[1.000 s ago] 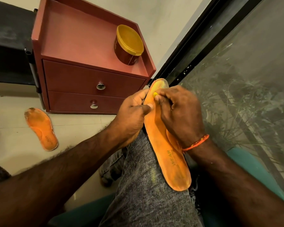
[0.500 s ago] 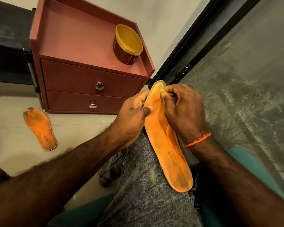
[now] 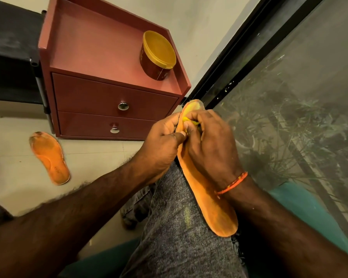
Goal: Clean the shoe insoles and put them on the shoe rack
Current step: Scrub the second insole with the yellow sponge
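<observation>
Insole in hand: orange, lying along the person's thigh — heel end toward the body, toe end pointing away toward the dark window frame
Long axis: runs from lower right up to the toe tip near the drawer unit; any wiping stroke has to travel along this line
Left hand: fingers curled round the left edge of the insole near the toe, thumb pressed on the top face; it steadies the piece
Right hand: fingers bunched and pinching a small yellow cloth against the toe area; the cloth is mostly hidden under the hand
Key relation: the uncleaned length of the insole lies behind the right fingers, toward the heel — the right hand sits on the work, the left only braces
Second insole: on the floor left of the drawer unit, well apart from both hands, toe end visibly soiled
Judgement: cleaning is at the toe of the first insole; the shoe rack cannot be identified with certainty
</observation>
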